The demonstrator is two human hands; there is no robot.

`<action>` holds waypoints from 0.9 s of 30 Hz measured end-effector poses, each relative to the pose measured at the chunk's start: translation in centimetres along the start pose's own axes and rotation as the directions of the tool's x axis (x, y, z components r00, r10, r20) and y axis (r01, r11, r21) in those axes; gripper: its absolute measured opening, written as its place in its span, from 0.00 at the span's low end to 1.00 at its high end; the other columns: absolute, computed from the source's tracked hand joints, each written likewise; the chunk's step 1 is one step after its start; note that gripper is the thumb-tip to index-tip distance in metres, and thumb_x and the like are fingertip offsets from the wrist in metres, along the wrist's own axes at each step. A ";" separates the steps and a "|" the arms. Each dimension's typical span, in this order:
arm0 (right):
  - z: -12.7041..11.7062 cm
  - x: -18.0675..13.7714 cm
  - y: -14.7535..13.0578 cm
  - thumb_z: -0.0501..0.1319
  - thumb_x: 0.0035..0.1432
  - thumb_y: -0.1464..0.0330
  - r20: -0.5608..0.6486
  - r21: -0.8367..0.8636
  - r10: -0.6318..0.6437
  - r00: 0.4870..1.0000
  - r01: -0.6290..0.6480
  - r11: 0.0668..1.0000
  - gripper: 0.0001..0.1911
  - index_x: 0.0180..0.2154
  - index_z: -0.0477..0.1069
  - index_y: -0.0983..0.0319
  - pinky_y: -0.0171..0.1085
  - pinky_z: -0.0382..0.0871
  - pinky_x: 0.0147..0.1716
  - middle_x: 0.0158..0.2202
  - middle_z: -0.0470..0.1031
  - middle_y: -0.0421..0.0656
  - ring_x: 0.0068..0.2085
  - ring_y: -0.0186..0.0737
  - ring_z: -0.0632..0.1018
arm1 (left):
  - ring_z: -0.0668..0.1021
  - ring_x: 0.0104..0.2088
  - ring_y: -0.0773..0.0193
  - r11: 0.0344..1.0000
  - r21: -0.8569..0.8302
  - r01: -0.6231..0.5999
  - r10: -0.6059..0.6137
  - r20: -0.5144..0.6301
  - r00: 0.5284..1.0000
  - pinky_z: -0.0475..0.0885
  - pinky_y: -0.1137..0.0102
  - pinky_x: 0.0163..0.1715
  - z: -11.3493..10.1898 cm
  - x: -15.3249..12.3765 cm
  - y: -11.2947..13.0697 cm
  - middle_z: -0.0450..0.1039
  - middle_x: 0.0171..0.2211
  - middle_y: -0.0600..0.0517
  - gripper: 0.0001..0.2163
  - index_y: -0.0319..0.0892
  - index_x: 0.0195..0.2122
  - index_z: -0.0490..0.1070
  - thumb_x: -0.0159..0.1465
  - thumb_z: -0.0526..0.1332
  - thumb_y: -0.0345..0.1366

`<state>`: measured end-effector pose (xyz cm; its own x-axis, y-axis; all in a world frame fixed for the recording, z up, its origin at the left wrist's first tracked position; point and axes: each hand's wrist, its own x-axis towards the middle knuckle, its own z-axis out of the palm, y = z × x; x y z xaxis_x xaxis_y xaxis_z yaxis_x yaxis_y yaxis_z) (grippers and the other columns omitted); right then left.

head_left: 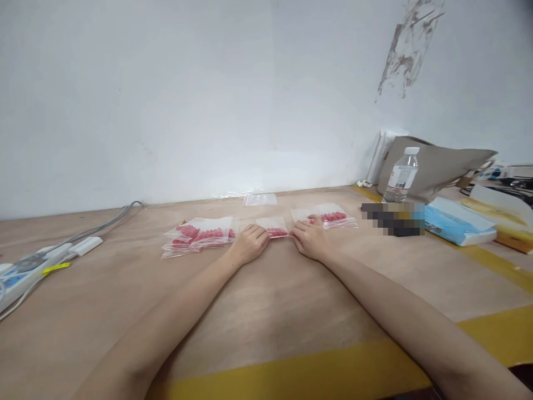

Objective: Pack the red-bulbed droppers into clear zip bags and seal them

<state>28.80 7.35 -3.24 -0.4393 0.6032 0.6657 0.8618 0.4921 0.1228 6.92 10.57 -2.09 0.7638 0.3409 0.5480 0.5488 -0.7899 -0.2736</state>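
A small clear bag with red pieces (275, 227) lies flat on the wooden table (258, 300) between my two hands. My left hand (250, 242) has its fingers curled and pinches the bag's left edge. My right hand (307, 238) is also curled and grips the bag's right edge. To the left sits a pile of filled bags of red pieces (200, 235). On the right, just beyond my right hand, lie more bags with red pieces (331, 215). An empty clear bag (260, 199) rests near the wall.
A power strip with grey cable (37, 266) lies at the left edge. A water bottle (401, 176), a beige bag (437, 164) and a blue-white packet (456, 222) stand at the right. Yellow tape (291, 378) marks the table's front.
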 end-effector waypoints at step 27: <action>0.4 1.2 3.8 0.49 0.58 0.71 -0.294 0.293 0.355 0.887 -0.270 0.917 0.15 0.41 0.73 0.60 0.41 0.66 0.46 0.44 0.73 0.47 0.45 0.41 0.74 | 0.64 0.55 0.50 0.830 -0.008 0.557 -0.425 0.636 0.644 0.62 0.64 0.49 -7.1 -5.5 -8.5 0.50 0.61 0.47 0.34 0.50 0.58 0.56 0.51 0.59 0.55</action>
<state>31.50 10.15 -2.27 -0.0094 0.5251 0.8510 0.8348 0.4726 -0.2823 -4.38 11.77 2.86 0.4742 0.8798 -0.0337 0.8784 -0.4703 0.0848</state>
